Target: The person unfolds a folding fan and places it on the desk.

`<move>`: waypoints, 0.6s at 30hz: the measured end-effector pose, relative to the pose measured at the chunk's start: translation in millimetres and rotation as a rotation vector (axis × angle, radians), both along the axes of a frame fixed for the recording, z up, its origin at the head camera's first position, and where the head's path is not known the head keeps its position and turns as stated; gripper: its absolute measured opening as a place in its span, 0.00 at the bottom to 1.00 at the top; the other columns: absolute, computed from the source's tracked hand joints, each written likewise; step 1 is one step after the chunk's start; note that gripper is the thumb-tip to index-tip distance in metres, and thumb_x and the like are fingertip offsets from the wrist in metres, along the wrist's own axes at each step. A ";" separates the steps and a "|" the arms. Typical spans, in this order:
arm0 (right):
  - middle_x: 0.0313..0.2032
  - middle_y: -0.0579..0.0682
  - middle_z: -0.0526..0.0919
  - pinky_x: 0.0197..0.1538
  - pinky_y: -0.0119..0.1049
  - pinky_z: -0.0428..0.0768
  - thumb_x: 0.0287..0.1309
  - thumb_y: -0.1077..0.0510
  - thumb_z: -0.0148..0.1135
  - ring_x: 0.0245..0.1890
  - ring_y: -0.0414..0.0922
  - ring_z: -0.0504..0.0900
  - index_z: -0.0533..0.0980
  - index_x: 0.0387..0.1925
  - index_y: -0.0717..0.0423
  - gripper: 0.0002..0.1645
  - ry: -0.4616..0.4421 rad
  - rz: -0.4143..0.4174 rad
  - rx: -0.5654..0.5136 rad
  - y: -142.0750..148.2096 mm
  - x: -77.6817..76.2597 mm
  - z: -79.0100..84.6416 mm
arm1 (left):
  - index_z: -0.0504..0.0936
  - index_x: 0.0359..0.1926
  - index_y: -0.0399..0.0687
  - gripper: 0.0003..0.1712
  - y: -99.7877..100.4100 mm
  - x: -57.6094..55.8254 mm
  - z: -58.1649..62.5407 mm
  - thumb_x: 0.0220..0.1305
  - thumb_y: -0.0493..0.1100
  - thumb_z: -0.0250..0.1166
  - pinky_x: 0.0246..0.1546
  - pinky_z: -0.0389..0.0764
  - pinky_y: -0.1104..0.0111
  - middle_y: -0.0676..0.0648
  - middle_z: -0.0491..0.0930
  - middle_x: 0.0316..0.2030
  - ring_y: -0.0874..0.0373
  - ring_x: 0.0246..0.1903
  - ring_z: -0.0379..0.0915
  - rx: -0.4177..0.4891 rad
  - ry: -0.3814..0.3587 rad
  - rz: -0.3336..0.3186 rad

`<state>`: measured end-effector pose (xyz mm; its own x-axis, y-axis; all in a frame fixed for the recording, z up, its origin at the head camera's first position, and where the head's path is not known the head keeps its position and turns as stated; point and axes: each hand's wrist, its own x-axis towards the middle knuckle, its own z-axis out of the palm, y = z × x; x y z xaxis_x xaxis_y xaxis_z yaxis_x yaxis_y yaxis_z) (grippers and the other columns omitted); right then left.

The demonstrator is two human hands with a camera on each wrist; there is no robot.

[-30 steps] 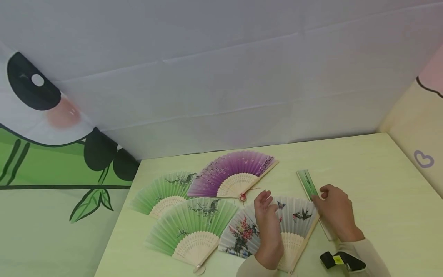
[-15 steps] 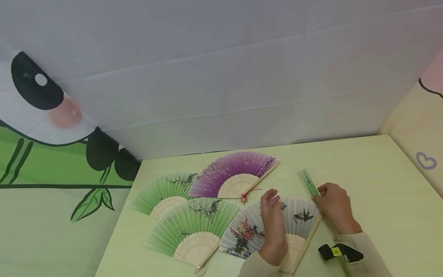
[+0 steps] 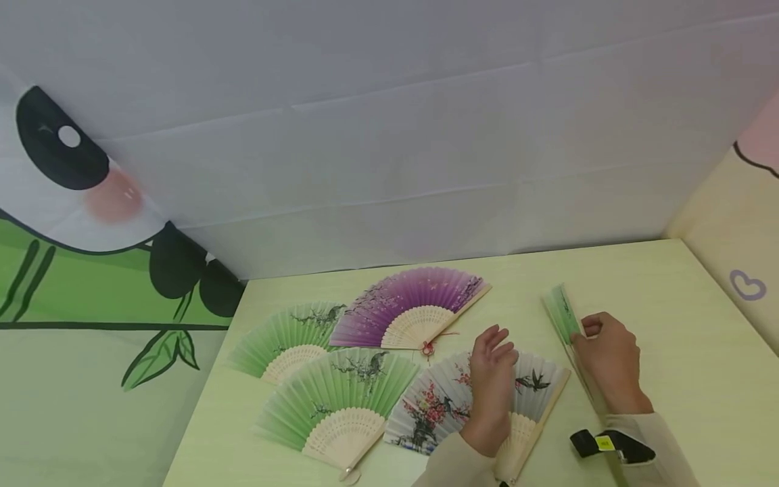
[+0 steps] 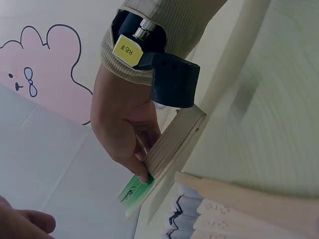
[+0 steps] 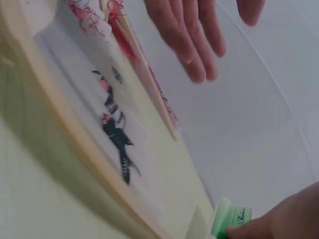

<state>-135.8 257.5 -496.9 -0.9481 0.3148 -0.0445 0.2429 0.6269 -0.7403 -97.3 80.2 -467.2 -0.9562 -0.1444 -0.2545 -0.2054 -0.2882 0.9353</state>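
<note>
My right hand (image 3: 608,358) pinches a green folding fan (image 3: 561,312) between thumb and fingers, partway up its length. The fan is nearly folded, its leaf only slightly spread; in the left wrist view its wooden ribs (image 4: 172,142) lie stacked together below the right hand (image 4: 117,129). Fingers extended and loosely bent, my left hand (image 3: 491,385) hovers over a white folding fan (image 3: 420,416) with red blossoms and dark birds, holding nothing. In the right wrist view the left hand (image 5: 184,35) hangs above, apart from the green fan (image 5: 228,219).
Two spread green fans, one nearer (image 3: 341,385) and one farther (image 3: 286,338), lie left on the pale table (image 3: 688,325). Behind the white fan sits a spread purple fan (image 3: 420,291) with a red tassel (image 3: 428,348). A grey-white wall (image 3: 389,203) rises behind.
My right hand has shifted right with the green fan, whose leaf has spread a little. The left hand has moved right over the white fan, whose right edge sits slightly farther right.
</note>
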 end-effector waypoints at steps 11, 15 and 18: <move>0.46 0.68 0.87 0.27 0.31 0.75 0.66 0.58 0.70 0.28 0.35 0.82 0.80 0.53 0.67 0.20 0.082 -0.080 -0.083 -2.6 9.8 35.4 | 0.78 0.65 0.38 0.26 12.3 -4.3 -0.6 0.67 0.29 0.67 0.52 0.83 0.63 0.45 0.83 0.54 0.58 0.47 0.80 -0.013 -0.026 -0.187; 0.46 0.67 0.88 0.28 0.26 0.78 0.65 0.58 0.73 0.29 0.20 0.75 0.80 0.55 0.67 0.22 0.100 -0.022 -0.144 -9.2 17.0 44.5 | 0.80 0.64 0.41 0.23 12.9 -5.0 0.4 0.69 0.32 0.68 0.52 0.84 0.60 0.48 0.85 0.51 0.59 0.45 0.81 -0.025 -0.048 -0.246; 0.45 0.65 0.88 0.29 0.27 0.79 0.65 0.57 0.74 0.30 0.17 0.75 0.79 0.57 0.67 0.24 0.091 0.027 -0.193 -15.5 21.7 48.1 | 0.83 0.62 0.41 0.20 12.7 -4.8 0.6 0.71 0.33 0.68 0.50 0.87 0.59 0.50 0.85 0.48 0.60 0.43 0.81 -0.017 -0.069 -0.275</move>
<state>-114.1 242.0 -448.9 -0.9590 0.2829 -0.0154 0.1544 0.4764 -0.8655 -102.1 92.8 -466.5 -0.9406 0.1133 -0.3200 -0.3370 -0.1972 0.9206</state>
